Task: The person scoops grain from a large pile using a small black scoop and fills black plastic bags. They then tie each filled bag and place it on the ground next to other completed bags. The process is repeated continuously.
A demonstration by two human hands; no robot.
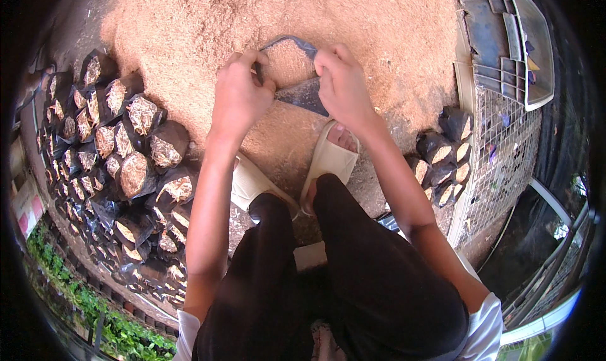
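A black plastic grow bag (305, 96) stands upright between my feet and the pile, its mouth spread wide. Tan, loose material (289, 63), like husks or wood shavings, shows inside its rim. My left hand (245, 90) pinches the left side of the rim with bent fingers. On the opposite side, my right hand (341, 80) has its fingers closed over the rim. The same tan material forms a broad pile (278, 10) beyond both hands. The bag's bottom cannot be made out.
Many filled black bags (134, 174) crowd the left side. Several more filled bags (442, 152) stand at the right, beside a wire-mesh panel (499, 152) and a grey plastic crate (536, 51). My cream slippers (333, 156) flank the ground before the bag. Green plants (82, 298) grow at lower left.
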